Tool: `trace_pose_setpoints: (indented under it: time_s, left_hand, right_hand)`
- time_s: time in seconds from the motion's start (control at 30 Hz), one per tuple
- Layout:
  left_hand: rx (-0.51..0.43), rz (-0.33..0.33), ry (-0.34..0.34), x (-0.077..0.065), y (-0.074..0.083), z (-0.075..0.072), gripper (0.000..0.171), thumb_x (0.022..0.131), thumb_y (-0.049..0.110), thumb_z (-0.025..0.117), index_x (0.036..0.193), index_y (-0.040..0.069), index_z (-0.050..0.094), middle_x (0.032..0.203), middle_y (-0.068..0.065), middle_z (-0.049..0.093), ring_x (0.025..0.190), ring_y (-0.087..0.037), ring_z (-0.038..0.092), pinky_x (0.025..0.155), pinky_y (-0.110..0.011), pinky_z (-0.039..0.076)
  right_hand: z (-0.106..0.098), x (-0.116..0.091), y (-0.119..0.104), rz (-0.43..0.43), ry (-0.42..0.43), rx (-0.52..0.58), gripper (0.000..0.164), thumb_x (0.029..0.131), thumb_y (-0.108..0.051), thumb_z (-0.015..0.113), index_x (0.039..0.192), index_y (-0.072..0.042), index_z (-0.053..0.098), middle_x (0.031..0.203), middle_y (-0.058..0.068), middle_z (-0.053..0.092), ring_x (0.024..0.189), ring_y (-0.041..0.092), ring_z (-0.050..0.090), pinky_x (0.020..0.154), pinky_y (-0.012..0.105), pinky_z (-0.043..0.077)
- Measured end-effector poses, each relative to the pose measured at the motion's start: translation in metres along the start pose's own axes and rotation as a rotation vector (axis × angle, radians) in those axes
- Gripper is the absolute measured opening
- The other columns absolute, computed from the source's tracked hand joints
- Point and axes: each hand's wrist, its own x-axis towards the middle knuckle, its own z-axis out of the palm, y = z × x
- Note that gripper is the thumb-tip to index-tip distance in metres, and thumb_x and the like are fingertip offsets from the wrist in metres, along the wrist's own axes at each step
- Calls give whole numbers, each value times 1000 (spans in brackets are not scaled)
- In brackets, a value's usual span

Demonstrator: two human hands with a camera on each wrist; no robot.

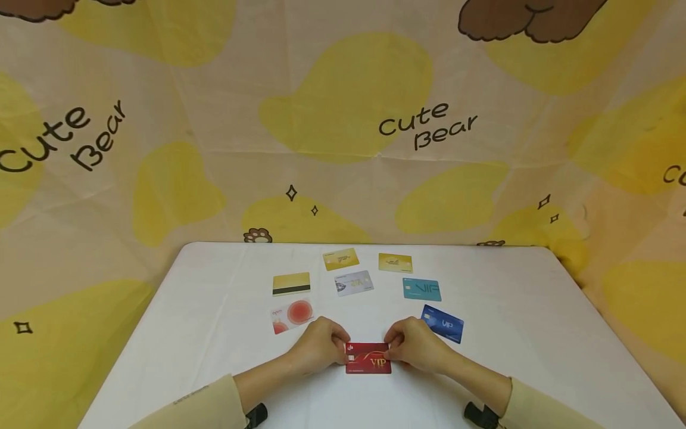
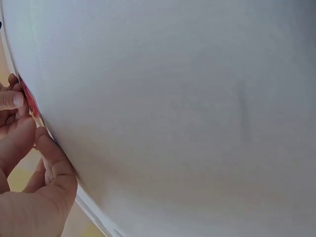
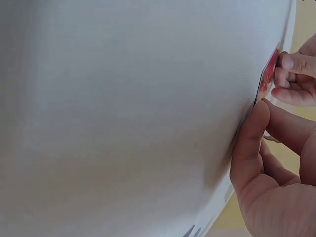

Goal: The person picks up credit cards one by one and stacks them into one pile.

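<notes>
Before a yellow-blotched cloth (image 1: 343,101) printed "Cute Bear" spreads a white bench (image 1: 177,351), and over its near side reach two bare hands: the left grip (image 1: 320,345) and the right grip (image 1: 419,345), each pinching one short end of the same card. Around them seven other cards lie in a loose arc: a red-circle card (image 1: 298,312) just beside the left grip, then a striped gold card (image 1: 291,280), a gold card (image 1: 340,259), a silver card (image 1: 354,283) set nearer, a second gold card (image 1: 395,263), a teal card (image 1: 421,289) and a blue card (image 1: 446,325) partly covered by the right grip. The red VIP card (image 1: 367,351), the one being handled, is face up between the two grips at the arc's open near side; whether it rests flat or is slightly lifted, I cannot tell. Done well, this probably calls for a light, even pinch, so the card does not bow, with both ends kept level. Knuckles and wrists should stay clear of the blue and red-circle cards, which a careless sweep could nudge. Fingertips belong on the edges, off the gold letters (image 1: 378,362) and the small chip (image 1: 351,358).
</notes>
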Motion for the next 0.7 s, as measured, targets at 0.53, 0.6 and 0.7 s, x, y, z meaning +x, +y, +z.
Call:
trace_pose_setpoints:
  time_s: [0.53, 0.6, 0.7]
  left_hand:
    - [71, 98, 46, -12, 10, -13, 28, 79, -2, 80, 106, -5, 75, 76, 2, 62, 68, -14, 57, 61, -24, 48]
    - [88, 109, 62, -13, 11, -16, 29, 79, -1, 81, 107, -5, 74, 78, 3, 62, 71, -15, 58, 63, -24, 49]
    - [106, 120, 83, -16, 13, -22, 30, 80, 1, 81, 108, -4, 74, 81, 3, 63, 74, -15, 58, 64, -25, 49]
  right_hand:
    - [-18, 2, -21, 4, 48, 12, 26, 90, -13, 83, 107, 2, 70, 79, 4, 62, 59, 16, 58, 54, 25, 52]
    - [-20, 3, -24, 1, 64, 10, 27, 90, -14, 83, 107, 2, 70, 81, 4, 61, 60, 16, 59, 54, 25, 52]
    - [-21, 6, -27, -5, 90, 7, 28, 90, -16, 84, 108, 1, 71, 83, 3, 62, 65, 17, 59, 55, 25, 51]
